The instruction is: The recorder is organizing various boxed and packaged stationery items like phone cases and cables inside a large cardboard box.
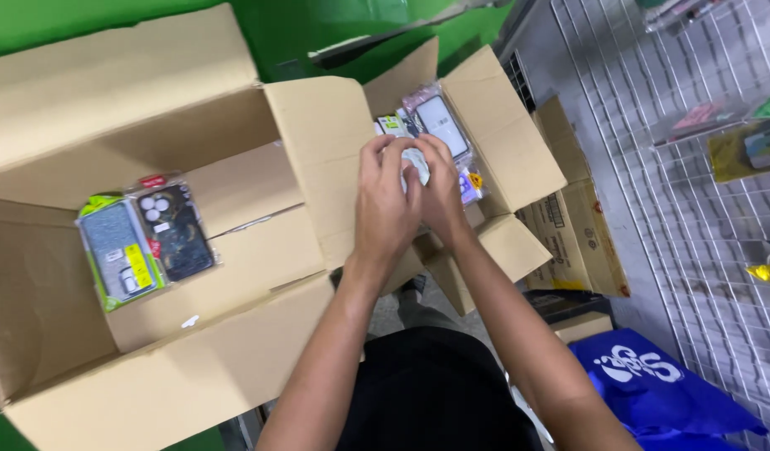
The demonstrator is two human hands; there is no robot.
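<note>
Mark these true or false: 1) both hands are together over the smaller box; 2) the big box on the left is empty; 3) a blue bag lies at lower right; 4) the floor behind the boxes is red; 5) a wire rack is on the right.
1) True: the left hand and right hand meet on a small pale packet above the smaller cardboard box.
2) False: the large cardboard box holds two packaged phone cases.
3) True: the blue bag is there.
4) False: the surface behind them is green.
5) True: the wire rack lines the right side.
</note>
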